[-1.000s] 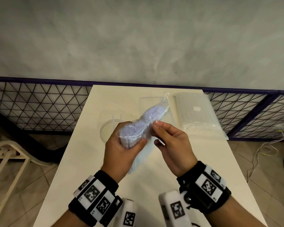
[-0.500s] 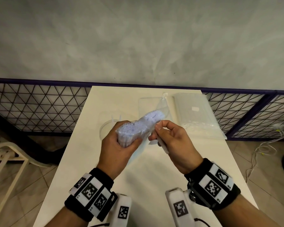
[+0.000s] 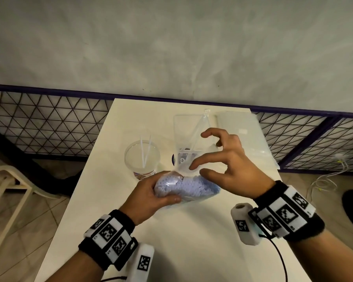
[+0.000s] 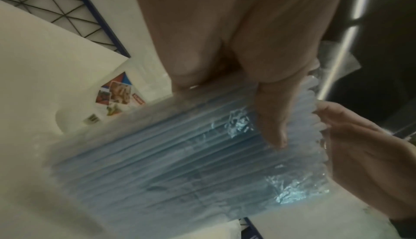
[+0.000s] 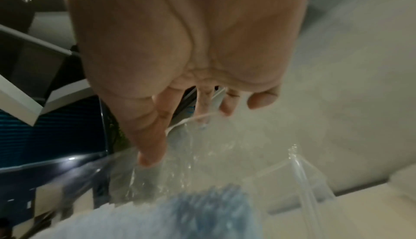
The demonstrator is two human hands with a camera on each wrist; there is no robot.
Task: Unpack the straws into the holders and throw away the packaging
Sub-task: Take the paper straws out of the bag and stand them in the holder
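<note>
Many ribbed blue straws (image 3: 188, 187) in crinkly clear film, gripped by left hand (image 3: 149, 197); right hand (image 3: 228, 169) splayed wide above

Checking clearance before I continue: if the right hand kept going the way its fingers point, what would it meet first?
Probably the loose clear bag over the straws, right at the right hand fingertips; depth is unclear.
</note>
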